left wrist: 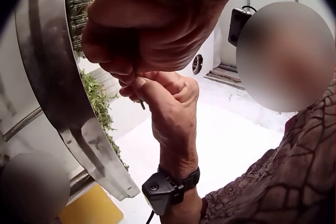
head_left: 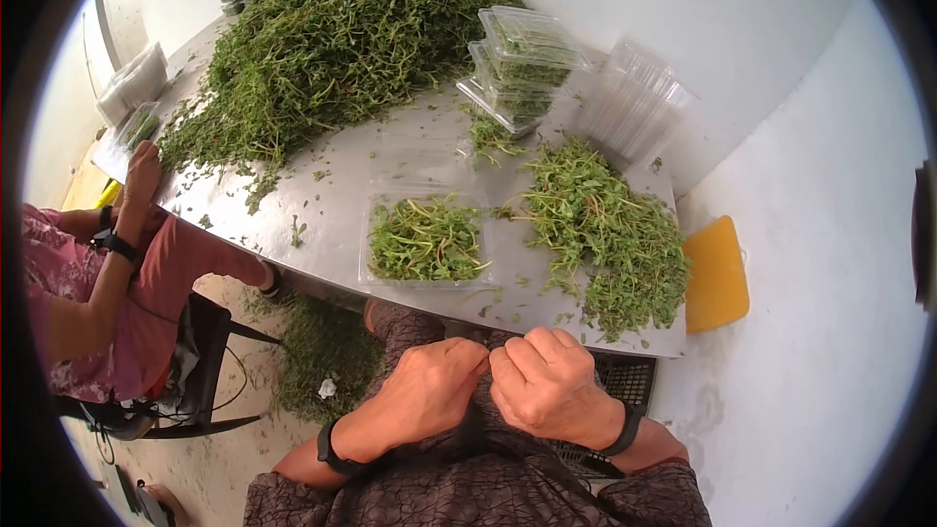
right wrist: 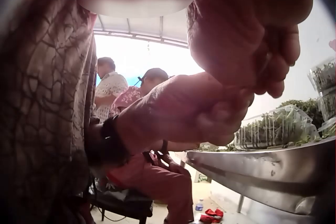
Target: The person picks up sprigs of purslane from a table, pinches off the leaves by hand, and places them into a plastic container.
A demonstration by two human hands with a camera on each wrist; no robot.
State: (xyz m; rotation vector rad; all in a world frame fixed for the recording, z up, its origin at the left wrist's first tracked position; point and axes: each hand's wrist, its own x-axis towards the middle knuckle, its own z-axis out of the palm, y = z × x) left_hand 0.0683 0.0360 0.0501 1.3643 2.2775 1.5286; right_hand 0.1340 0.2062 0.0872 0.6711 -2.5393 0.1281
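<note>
Right hand: we saw its fingers and thumb pinching a short stem (left wrist: 142, 105), so the right hand (head_left: 549, 385) was grasping.
Stem: we found its end poking out just below the right thumb in the left wrist view, the rest hidden in the grip.
Left hand: we saw the left hand (head_left: 429, 388) clenched, fingertips up against the right's; we could not tell whether it held the stem too.
Tub: we had a clear tub (head_left: 365, 259) of greens (head_left: 427, 239) on the table (head_left: 342, 234), beyond the left hand, apart from both grips.
Heap: we saw a loose heap (head_left: 615, 244) ahead of the right hand, just beside the tub.
</note>
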